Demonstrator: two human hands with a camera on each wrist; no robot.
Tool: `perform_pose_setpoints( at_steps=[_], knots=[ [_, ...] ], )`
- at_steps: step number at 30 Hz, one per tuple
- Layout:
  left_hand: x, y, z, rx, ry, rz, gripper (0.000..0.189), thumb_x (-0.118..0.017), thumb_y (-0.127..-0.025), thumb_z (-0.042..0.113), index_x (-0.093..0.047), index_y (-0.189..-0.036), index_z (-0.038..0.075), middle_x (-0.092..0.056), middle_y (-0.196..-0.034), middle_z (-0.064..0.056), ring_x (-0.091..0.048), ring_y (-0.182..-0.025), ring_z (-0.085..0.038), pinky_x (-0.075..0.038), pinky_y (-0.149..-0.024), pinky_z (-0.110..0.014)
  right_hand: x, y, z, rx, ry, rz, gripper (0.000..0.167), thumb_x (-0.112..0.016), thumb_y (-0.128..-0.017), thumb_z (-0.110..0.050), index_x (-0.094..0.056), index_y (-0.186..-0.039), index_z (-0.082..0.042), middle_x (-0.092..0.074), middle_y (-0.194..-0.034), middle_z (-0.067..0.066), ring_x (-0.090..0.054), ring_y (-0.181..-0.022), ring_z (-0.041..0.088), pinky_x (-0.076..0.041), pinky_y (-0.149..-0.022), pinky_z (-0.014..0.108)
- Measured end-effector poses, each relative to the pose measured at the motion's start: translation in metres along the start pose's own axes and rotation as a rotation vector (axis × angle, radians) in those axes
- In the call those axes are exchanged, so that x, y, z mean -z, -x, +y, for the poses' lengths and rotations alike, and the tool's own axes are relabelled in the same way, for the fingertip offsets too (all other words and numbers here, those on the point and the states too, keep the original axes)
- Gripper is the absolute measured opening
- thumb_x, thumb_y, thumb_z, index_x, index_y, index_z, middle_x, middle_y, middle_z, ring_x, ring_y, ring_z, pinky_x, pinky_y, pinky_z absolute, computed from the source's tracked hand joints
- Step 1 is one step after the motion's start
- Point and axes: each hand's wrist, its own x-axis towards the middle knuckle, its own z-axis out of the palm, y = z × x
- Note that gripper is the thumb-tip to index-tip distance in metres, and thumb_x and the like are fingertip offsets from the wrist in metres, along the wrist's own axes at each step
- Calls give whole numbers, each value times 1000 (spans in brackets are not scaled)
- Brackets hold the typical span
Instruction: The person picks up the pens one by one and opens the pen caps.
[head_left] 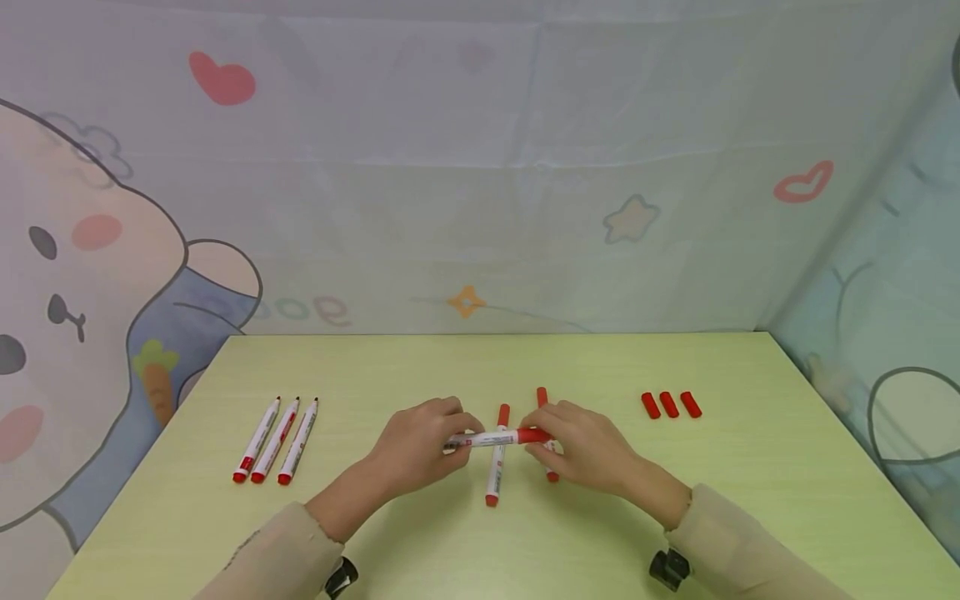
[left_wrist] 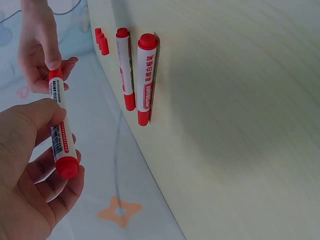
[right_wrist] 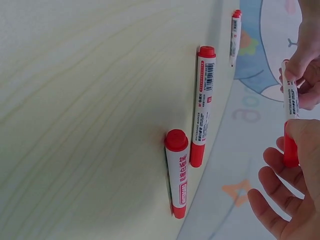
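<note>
Both hands hold one red-and-white whiteboard marker (head_left: pixel 495 438) level above the table. My left hand (head_left: pixel 426 443) grips its white barrel near the red end plug, thumb on one side and fingers on the other in the left wrist view. With thumb and fingers, my right hand (head_left: pixel 581 446) pinches the red cap (right_wrist: pixel 290 147), which sits against the barrel. Below them, two capped markers lie on the table: one marker (head_left: pixel 496 475) between the hands, and another marker (head_left: pixel 542 397) partly hidden behind the right hand.
Three uncapped markers (head_left: pixel 287 442) lie side by side on the left of the pale green table (head_left: pixel 420 367). Three loose red caps (head_left: pixel 670 405) lie in a row on the right. A printed cloth (head_left: pixel 480 208) stands behind the table.
</note>
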Motion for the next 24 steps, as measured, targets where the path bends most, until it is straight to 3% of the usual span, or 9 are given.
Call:
perform_pose_setpoints(
  at_steps=[14, 24],
  knots=[
    [-4, 0, -2, 18, 14, 12, 12, -66, -80, 20, -70, -91, 22, -55, -74, 14, -49, -64, -1, -36, -50, -16, -3, -1, 2, 16, 0, 72, 20, -72, -79, -22, -62, -96, -20, -58, -79, -12, -47, -69, 3, -40, -56, 15],
    [-2, 1, -2, -7, 33, 27, 9, -68, -82, 21, -70, -90, 20, -53, -73, 13, -49, -62, 1, -36, -50, -15, -4, -1, 4, 32, -1, 86, 20, -71, -81, -24, -63, -98, -19, -57, -78, -12, -44, -67, 2, -38, -55, 14]
  ],
)
